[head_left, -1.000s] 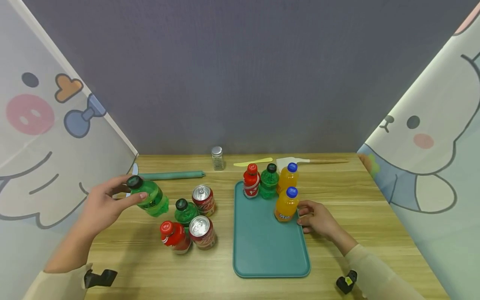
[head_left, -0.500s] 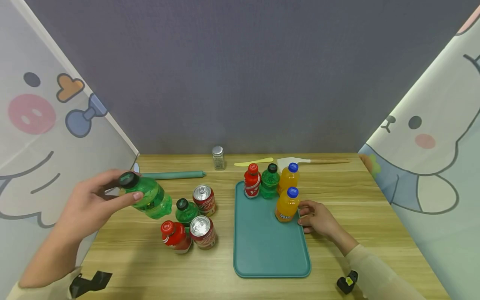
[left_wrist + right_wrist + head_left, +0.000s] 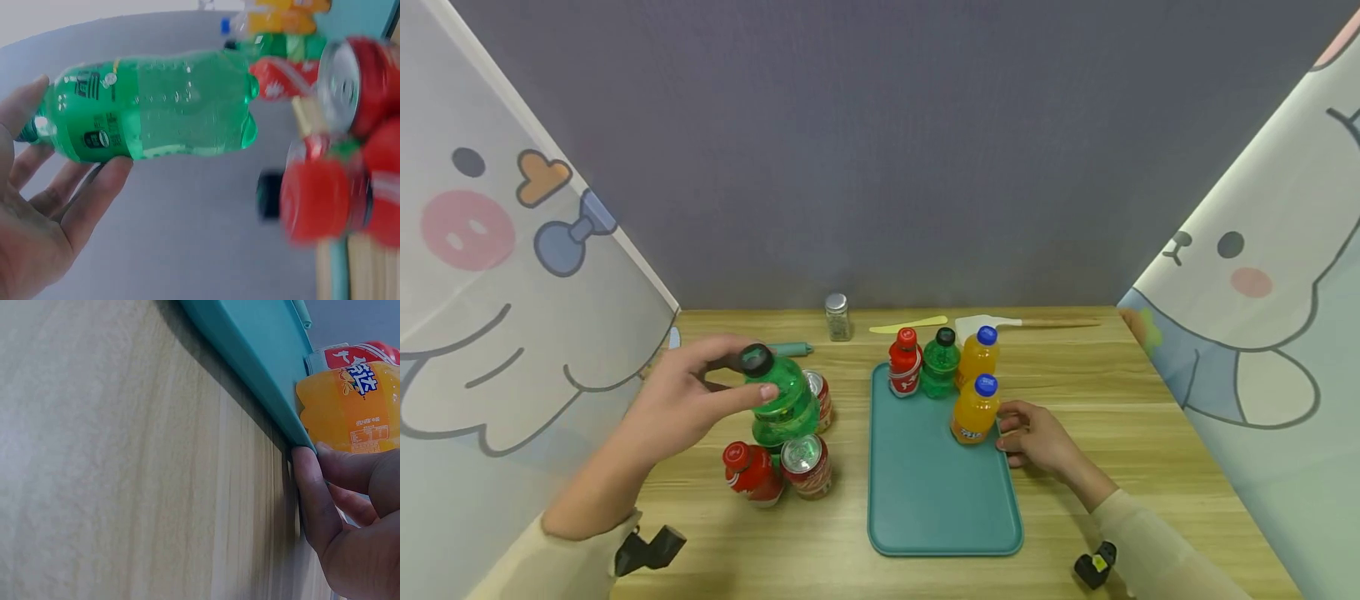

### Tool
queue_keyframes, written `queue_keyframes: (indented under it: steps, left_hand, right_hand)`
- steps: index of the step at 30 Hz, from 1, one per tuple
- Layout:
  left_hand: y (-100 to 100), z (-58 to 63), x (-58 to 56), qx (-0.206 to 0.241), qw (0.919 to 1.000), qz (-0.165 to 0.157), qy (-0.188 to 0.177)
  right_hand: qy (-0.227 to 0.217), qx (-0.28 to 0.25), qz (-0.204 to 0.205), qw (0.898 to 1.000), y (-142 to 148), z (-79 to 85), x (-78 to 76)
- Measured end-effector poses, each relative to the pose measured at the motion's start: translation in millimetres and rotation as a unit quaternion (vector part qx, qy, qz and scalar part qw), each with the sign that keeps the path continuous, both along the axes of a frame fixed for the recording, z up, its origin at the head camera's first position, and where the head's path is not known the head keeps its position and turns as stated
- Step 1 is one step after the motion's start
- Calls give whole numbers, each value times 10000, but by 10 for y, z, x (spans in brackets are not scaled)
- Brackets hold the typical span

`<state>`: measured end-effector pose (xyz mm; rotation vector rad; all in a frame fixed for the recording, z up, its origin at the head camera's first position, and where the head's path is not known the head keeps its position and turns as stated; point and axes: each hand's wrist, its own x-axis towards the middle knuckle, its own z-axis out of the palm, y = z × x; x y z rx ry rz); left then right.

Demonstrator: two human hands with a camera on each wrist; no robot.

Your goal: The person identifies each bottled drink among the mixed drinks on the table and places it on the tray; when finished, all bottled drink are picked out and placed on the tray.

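Observation:
My left hand (image 3: pixel 688 400) grips a green soda bottle (image 3: pixel 784 404) near its neck, between thumb and fingers. In the left wrist view the bottle's base hangs free of the hand. It overlaps a second green bottle standing left of the tray, which is mostly hidden. Around that spot stand a red bottle (image 3: pixel 756 479), a front soda can (image 3: pixel 807 473) and a rear can (image 3: pixel 823 402). My right hand (image 3: pixel 1037 437) pinches the right rim of the teal tray (image 3: pixel 940 508). Beside those fingers, an orange soda bottle (image 3: pixel 974 412) stands on the tray.
Along the tray's back stand another red bottle (image 3: pixel 905 368), a green bottle (image 3: pixel 940 368) and a second orange bottle (image 3: pixel 979 357). Farther back lie a teal rod (image 3: pixel 793 349), a yellow knife (image 3: pixel 910 325) and a white spatula (image 3: pixel 977 323), with a glass shaker (image 3: pixel 837 321) upright. Walls enclose the table.
After a small drift left, my left hand has carried the green bottle rightward, over the group of bottles and cans. The bottle is more upright now. My right hand stays at the tray rim.

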<state>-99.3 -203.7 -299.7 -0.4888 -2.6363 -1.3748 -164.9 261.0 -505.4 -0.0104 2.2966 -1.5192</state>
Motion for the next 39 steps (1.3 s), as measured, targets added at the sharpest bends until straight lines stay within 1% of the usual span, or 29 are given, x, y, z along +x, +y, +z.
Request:
queue_keyframes:
  steps: [2,4,10,13,18,21,24,27,32,35,39]
  left_hand:
    - [117,-59,-63,57,9998,-90,-191]
    - [233,-126,-129,104,9994,-205,-261]
    - [571,-296,-295,174,9983,-478,-282]
    - [729,-356,-347,265,9973,-541,-431]
    - [956,-472,-430,373,9945,-553,-809]
    - [1066,-552,-489,277,9943,-582,-845]
    - [1163,-636,-542,82,9944,-591,-875]
    - [1253,-727,-590,-55,9931,-548,-1032]
    - [1359,-850,-642,-137,9917,-559,-1149]
    - [1405,-918,-667,-156,9915,-583,-1149]
    - [1481,-997,-696,-291,9910,-595,-1160]
  right_hand:
    - [7,-16,-7,10000,1,0,1]
    - [8,-36,-15,10000,1,0,3]
    - [-3,-102,-8,9999,-1,0,5]
    - [1,-123,-4,9999,-3,-7,2]
    - [-1,-119,2,9999,4,-15,2]
    - [26,-115,32,9999,15,-22,-3]
    - [39,-98,43,9999,29,-33,-13]
    - [18,-43,11,10000,39,-41,-21]
    - [-11,-35,-4,10000,28,-40,-23]
    - [0,-25,10,10000,17,-33,-22]
    - [24,6,20,10000,18,-25,-25]
